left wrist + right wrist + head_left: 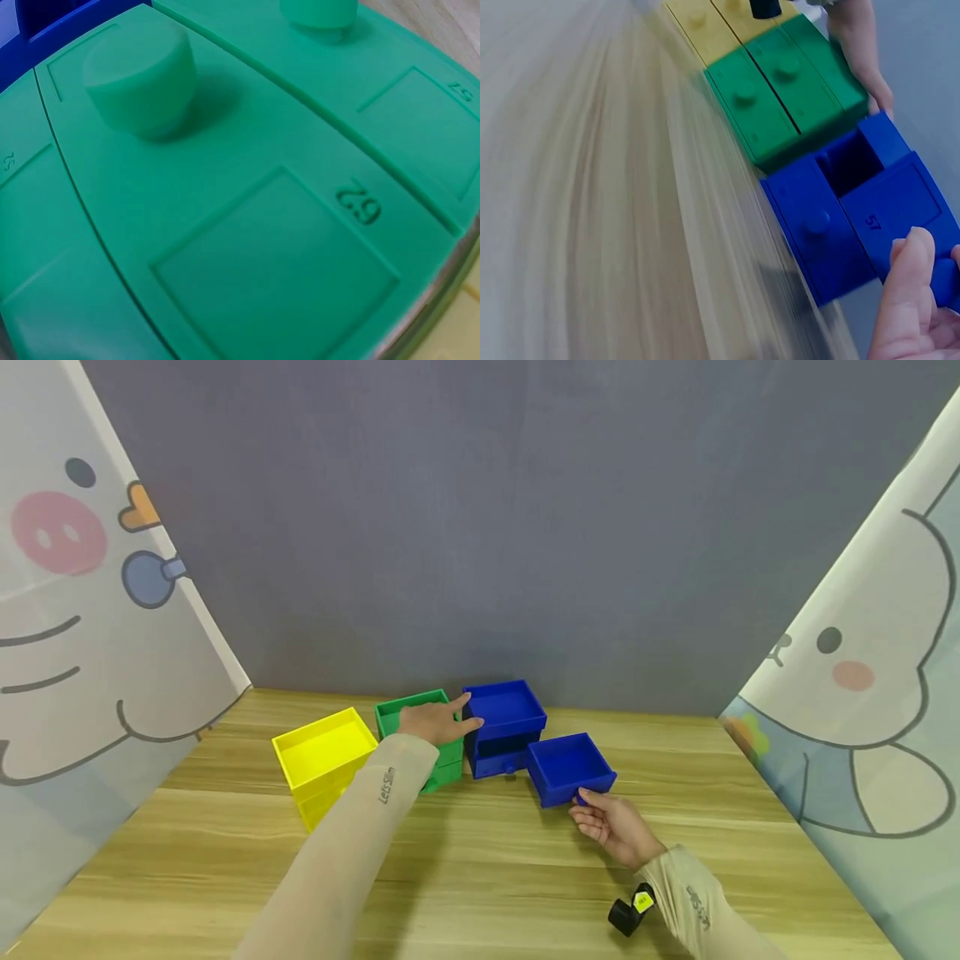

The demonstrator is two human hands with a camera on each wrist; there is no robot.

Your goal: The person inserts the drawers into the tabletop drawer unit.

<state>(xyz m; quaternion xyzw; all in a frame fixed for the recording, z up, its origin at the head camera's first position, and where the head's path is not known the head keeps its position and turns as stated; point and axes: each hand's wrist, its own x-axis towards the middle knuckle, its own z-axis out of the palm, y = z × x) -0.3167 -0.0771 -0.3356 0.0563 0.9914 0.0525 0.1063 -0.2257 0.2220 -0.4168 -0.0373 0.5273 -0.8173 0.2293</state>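
Note:
In the head view my right hand [617,833] pinches the front knob of a blue drawer [572,766]. The drawer is out of the blue cabinet [504,706], to its right, and its inside faces up. A dark opening shows in the cabinet's front above a lower drawer with a knob. Reaching over the green cabinet [446,756], my left hand [433,722] has its fingers extended to the blue cabinet's left side. In the right wrist view the drawer front [896,214] bears the number 57, and the right thumb [907,289] is near its knob.
The yellow cabinet [326,752] stands left of the green one. A black wrist camera [632,910] sits by the right cuff. Behind the cabinets rises a grey backdrop [480,527], with printed cartoon panels on both sides. The tabletop [487,877] has wood grain.

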